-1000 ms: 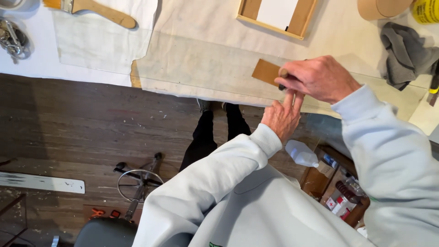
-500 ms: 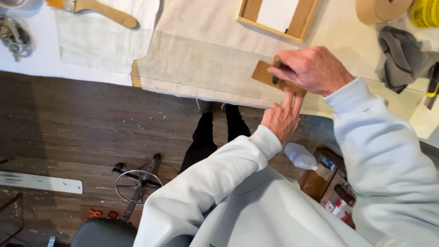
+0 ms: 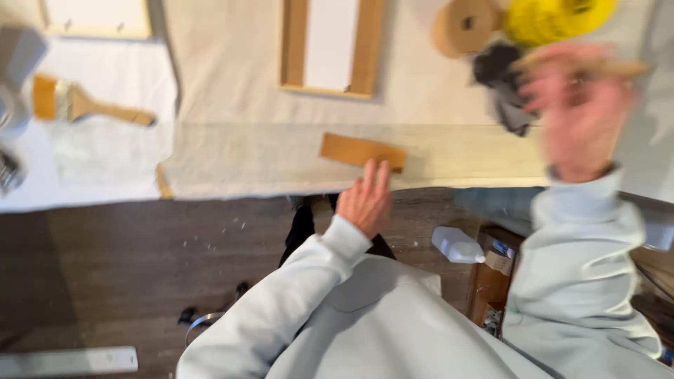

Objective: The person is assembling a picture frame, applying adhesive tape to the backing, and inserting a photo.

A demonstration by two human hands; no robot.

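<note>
Pale cloth (image 3: 232,91) covers the bench (image 3: 84,189), with a dark wood floor (image 3: 126,267) below its near edge. On a strip of canvas (image 3: 253,158) near that edge lies a flat brown wooden block (image 3: 354,150). The left hand (image 3: 365,200) reaches up from the bench edge with fingers stretched out and held together, the fingertips (image 3: 379,168) touching or just at the block's near right end; it grips nothing. The right hand (image 3: 579,105) is raised above the right part of the bench and heavily blurred; its fingers look spread, and a thin tan stick-like shape (image 3: 597,67) crosses its top, but I cannot tell whether the hand is clamped on it. Behind the block sits a wooden frame (image 3: 330,45) with a white middle. To the right are a brown roll of tape (image 3: 463,24), a yellow roll (image 3: 554,17) and a dark grey rag (image 3: 502,84). Far left lies a paintbrush (image 3: 84,105) with a wooden handle on a white sheet, and another pale frame (image 3: 95,17) sits at the top left. Below the bench, a white plastic bottle (image 3: 456,245) rests near the person's right sleeve.
</note>
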